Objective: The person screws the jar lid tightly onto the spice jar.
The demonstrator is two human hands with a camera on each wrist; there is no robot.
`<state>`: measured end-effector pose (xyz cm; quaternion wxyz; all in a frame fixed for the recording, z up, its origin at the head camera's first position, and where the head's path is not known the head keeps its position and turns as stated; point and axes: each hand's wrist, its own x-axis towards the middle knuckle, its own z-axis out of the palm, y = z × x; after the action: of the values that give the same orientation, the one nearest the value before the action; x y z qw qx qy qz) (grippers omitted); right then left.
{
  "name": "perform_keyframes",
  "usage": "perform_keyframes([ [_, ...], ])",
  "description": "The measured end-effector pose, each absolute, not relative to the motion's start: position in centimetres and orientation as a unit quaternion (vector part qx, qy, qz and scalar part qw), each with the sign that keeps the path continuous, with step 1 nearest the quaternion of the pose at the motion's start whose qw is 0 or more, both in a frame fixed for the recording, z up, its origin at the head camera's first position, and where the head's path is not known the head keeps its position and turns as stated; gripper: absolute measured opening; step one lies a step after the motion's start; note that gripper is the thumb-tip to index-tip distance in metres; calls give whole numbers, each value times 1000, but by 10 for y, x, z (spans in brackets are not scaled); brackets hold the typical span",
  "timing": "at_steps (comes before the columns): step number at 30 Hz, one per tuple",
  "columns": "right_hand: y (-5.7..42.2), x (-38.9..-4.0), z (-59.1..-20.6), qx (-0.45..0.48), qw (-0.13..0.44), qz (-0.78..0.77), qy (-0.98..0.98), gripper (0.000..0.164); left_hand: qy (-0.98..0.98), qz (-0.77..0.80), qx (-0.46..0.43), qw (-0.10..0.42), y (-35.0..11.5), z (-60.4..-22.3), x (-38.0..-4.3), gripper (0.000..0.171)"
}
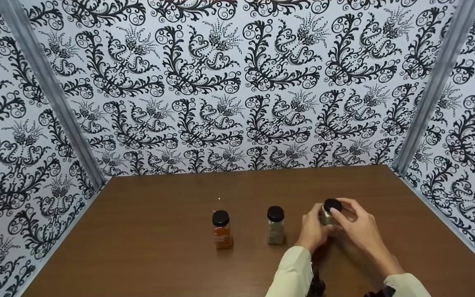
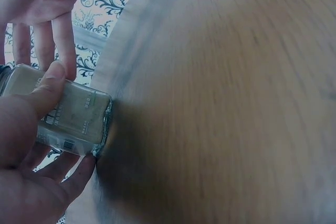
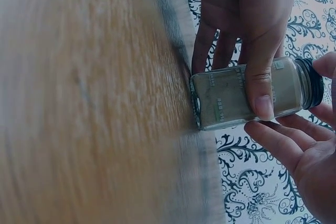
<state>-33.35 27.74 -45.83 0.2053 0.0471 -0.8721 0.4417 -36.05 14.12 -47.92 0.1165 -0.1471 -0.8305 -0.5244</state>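
Observation:
My left hand point(image 1: 313, 229) grips the body of a glass spice jar point(image 2: 79, 108) filled with greyish-green powder, its thumb lying across the label side in both wrist views. At the top of this jar, my right hand point(image 1: 361, 229) has its thumb against the black lid point(image 3: 310, 83), with the other fingers bent around the far side. The jar stands nearly upright with its base at the tabletop; whether it touches is unclear. To the left are a second greenish spice jar point(image 1: 276, 232) and a jar of orange-red spice point(image 1: 222, 237), both upright with black lids.
The brown wooden table point(image 1: 151, 231) extends to a patterned black-and-white back wall point(image 1: 204, 103). Similar side panels rise at left and right, with grey corner strips point(image 1: 56, 95) between them. A dark object point(image 1: 316, 284) shows by the left sleeve.

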Motion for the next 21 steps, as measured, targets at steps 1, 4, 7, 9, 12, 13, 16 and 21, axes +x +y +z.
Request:
perform_keyframes([
  [1, 277, -333, -458, 47, 204, 442, -872, 47, -832, -521, -150, 120, 141, -479, -360, 50],
  [4, 278, -333, -458, 49, 203, 439, -874, 49, -834, -517, -149, 118, 141, -479, -361, 49],
  [7, 278, -333, -458, 52, 207, 433, -876, 48, -834, -520, -148, 113, 141, -479, -361, 49],
  [9, 277, -334, -458, 50, 211, 430, -876, 46, -832, -521, -150, 116, 141, -479, -361, 48],
  [12, 277, -335, -458, 48, 212, 433, -875, 45, -830, -519, -160, 127, 140, -480, -362, 49],
  [13, 277, -335, -458, 49, 210, 435, -874, 46, -829, -520, -161, 128, 140, -480, -362, 49],
  [16, 277, -335, -458, 53, 208, 440, -872, 49, -825, -525, -163, 129, 140, -481, -361, 48],
  [21, 278, -335, -459, 53, 215, 440, -870, 46, -820, -532, -165, 127, 141, -482, -361, 47],
])
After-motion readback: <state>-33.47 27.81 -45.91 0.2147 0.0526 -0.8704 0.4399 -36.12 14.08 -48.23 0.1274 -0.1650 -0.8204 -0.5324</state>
